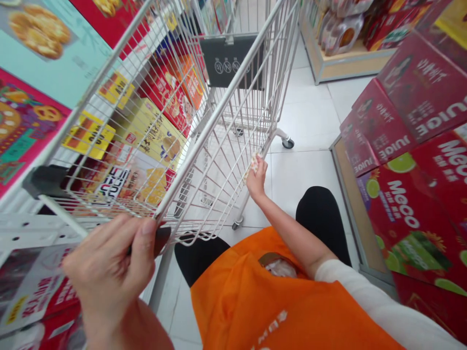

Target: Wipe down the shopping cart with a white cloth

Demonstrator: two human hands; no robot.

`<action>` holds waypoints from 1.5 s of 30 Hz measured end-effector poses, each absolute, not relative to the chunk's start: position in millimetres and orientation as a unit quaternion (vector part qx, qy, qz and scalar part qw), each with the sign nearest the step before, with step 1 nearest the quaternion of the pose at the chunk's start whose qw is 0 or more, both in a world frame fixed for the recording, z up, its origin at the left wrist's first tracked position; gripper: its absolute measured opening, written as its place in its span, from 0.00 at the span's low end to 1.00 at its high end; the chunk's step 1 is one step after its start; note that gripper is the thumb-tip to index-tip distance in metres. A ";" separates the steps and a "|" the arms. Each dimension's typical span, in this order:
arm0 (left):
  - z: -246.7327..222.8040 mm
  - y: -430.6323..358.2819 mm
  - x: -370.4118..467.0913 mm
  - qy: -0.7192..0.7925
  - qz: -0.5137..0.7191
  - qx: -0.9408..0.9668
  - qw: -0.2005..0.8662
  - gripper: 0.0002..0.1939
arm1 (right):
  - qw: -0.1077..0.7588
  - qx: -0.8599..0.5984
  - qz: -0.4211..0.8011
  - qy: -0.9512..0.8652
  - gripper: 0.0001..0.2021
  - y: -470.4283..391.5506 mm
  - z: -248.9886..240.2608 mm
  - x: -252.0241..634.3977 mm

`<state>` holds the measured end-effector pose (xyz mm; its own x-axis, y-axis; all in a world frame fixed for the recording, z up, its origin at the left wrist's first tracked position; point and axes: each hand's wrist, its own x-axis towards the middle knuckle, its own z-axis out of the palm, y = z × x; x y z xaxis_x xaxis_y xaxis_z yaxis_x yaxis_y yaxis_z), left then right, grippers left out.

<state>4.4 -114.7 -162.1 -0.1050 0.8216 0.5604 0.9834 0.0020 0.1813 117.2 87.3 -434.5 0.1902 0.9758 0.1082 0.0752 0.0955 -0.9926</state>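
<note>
A white wire shopping cart point(221, 107) stands in front of me, its basket tilted across the view. My left hand point(113, 267) is closed around the cart's handle, near the black end piece; the grip itself is mostly hidden by my fingers. Low at the cart's right side, my right hand point(257, 179) pinches a light, colour-patterned cloth point(254, 160) against the wire and frame. Part of the cloth is covered by my fingers. Through the basket's wires I see the floor and shelf goods beyond.
Boxed snacks point(160, 126) with yellow price tags point(89, 135) line the left shelf. Stacked red drink cartons point(404, 204) stand close on the right. Farther ahead is a low wooden display point(343, 68) with bottle packs. Cart wheels point(288, 143) rest on white floor tiles point(310, 167).
</note>
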 end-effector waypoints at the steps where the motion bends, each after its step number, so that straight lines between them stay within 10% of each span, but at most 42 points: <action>1: -161.2 -113.9 3.4 -0.673 -0.260 -0.676 0.150 0.16 | 0.554 -0.537 0.401 -0.494 0.30 79.8 -434.4 114.6; 8: -159.4 -113.8 5.1 -0.642 -0.262 -0.702 0.161 0.12 | 0.537 -0.487 0.400 -0.561 0.24 -34.4 -437.2 101.5; 20: -163.2 -112.4 5.0 -0.671 -0.243 -0.681 0.161 0.14 | 0.566 -0.562 0.378 -0.470 0.20 111.3 -458.0 115.0; 45: -161.3 -112.9 19.2 -0.713 -0.248 -0.641 0.140 0.22 | 0.499 -0.497 0.394 -0.590 0.21 -26.8 -449.5 116.1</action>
